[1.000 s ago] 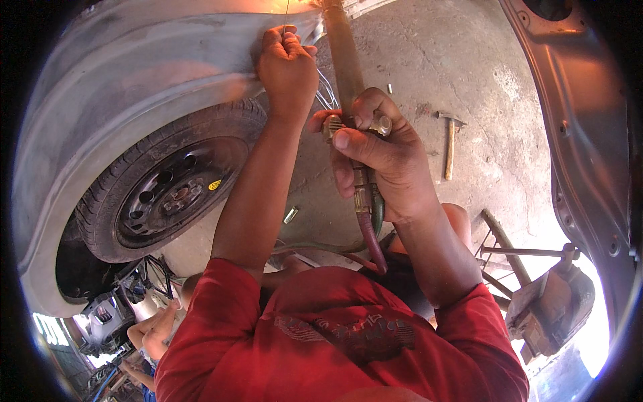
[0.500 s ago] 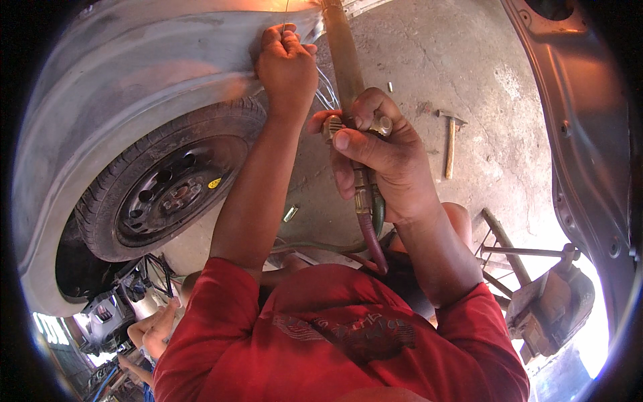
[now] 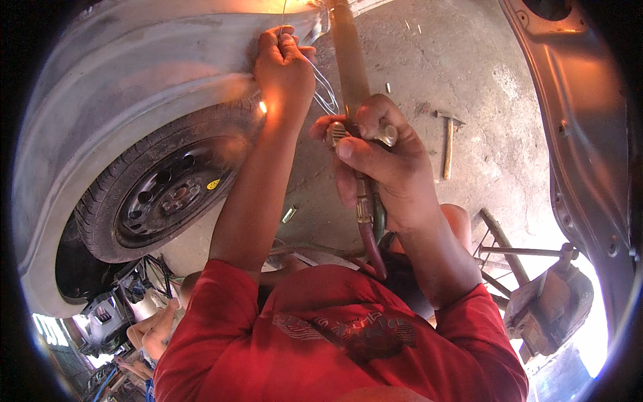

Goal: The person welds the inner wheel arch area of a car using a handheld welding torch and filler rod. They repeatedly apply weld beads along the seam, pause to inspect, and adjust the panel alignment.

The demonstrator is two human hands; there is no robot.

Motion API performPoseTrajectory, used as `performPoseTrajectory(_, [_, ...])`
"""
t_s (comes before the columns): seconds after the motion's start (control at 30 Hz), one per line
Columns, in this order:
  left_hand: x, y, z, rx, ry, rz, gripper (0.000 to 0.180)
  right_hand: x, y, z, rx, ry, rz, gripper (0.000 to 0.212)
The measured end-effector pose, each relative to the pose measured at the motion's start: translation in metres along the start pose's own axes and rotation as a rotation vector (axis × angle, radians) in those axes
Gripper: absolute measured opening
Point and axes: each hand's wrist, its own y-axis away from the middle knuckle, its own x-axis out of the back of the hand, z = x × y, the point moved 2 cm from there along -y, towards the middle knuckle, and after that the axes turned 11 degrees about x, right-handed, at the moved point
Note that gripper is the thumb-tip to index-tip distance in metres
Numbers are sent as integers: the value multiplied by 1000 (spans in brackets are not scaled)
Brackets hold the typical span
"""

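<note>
Now our right hand (image 3: 395, 161) grips a long brass-coloured metal torch (image 3: 350, 60), our left hand (image 3: 284, 74) pinches thin silvery wire (image 3: 283, 15) beside the curved grey metal panel (image 3: 154, 74); seemingly we're brazing, needing steady feeding next.

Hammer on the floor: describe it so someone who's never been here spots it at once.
Find the concrete floor between the right hand and the big metal panel along the picture's right edge. The hammer lies there, head toward the picture's top. Its wooden handle sets it apart from the metal frame below.
</note>
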Motion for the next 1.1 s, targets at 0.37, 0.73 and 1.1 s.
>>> performPoseTrajectory(0.37, [7,27,-2,130,-47,-101,23,-24,48,-18,47,231,308,28])
performPoseTrajectory(0.73, [10,23,-10,109,-6,-70,21,-7,54,5,-17,163,163,27])
performPoseTrajectory(1.1, [16,20,-13,69,-66,-57,21,-1,52,6,-33,49,108,28])
